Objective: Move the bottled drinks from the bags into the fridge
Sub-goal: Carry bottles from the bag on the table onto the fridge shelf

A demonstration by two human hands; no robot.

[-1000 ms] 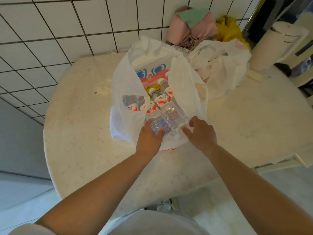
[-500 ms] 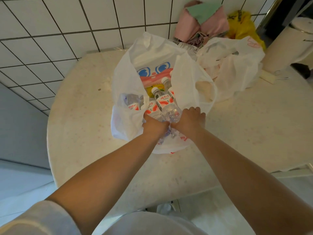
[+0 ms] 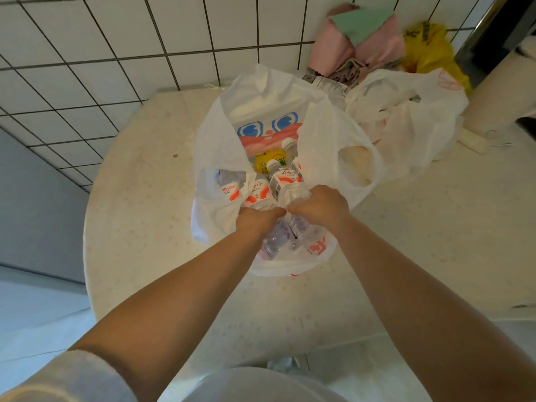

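Note:
A white plastic bag (image 3: pixel 269 105) with a blue-eyed cartoon face stands open on the round table (image 3: pixel 139 227). Inside lie several clear water bottles with red-and-white labels and a yellow packet (image 3: pixel 265 161). My right hand (image 3: pixel 322 206) grips the base of one water bottle (image 3: pixel 285 184) whose white cap points away from me. My left hand (image 3: pixel 256 220) grips another bottle (image 3: pixel 258 195) right beside it. Both hands touch each other at the bag's mouth. More bottles show through the bag's near wall.
A second white bag (image 3: pixel 412 117) sits at the back right. Behind it lie pink and green cloths (image 3: pixel 359 44) and a yellow bag (image 3: pixel 432 44). A tiled wall (image 3: pixel 116 53) runs behind the table. A small white block (image 3: pixel 471 142) lies at the right.
Both hands moved from the bag's near wall into its opening and closed around bottles. The right hand's bottle now shows more of its body.

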